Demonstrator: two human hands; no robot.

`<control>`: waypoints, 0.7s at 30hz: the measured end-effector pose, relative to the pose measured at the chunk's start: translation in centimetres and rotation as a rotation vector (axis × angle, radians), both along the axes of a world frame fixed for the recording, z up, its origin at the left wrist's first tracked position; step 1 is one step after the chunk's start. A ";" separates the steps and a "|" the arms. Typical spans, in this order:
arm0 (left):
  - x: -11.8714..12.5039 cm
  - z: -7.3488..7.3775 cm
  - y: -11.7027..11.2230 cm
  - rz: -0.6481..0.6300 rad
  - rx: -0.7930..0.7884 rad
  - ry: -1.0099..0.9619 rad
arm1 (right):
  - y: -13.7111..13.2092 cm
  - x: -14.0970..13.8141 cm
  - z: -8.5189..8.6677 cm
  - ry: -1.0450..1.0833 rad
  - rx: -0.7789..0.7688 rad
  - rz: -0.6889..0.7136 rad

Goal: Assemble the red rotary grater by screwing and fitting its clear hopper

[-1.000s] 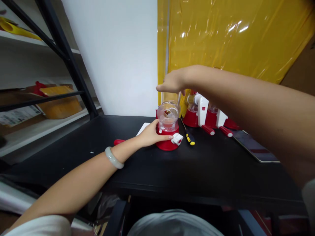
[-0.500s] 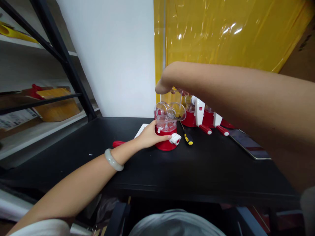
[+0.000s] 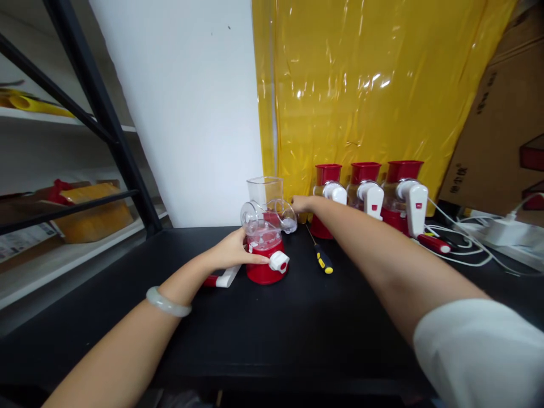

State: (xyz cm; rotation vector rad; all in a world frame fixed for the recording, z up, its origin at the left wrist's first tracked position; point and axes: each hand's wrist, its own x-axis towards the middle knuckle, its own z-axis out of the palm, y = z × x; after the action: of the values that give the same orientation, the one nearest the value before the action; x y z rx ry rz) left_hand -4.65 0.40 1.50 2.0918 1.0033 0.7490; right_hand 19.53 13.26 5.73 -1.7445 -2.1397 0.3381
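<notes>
My left hand grips the red base of a rotary grater, thumb across its front beside the white knob. The clear housing and square chute stand upright above it. Behind the left wrist lies a white crank handle with a red grip. My right hand reaches to the far right side of this grater, near the red piece seen through the clear housing; its fingers are mostly hidden. Under the right forearm a screwdriver with a black and yellow handle lies on the black table.
Several like graters with red hoppers stand in a row at the back right, partly behind my right arm. White cables and a power strip lie farther right. A shelf is at left, a yellow curtain behind.
My right hand has come down from above the clear chute to behind the grater's right side. The chute and hopper row now show. My left hand keeps its grip; the view has shifted.
</notes>
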 end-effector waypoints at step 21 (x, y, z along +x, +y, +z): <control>1.3 -0.6 -0.5 0.237 0.535 -0.407 | 1.9 -1.5 -6.3 0.032 0.093 -0.240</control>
State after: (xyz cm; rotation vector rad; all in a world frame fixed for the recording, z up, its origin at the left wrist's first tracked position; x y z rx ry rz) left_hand -3.39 -0.12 0.91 2.1277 0.8921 1.6380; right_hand 18.06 15.15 -0.53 -1.9018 -1.8660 0.1973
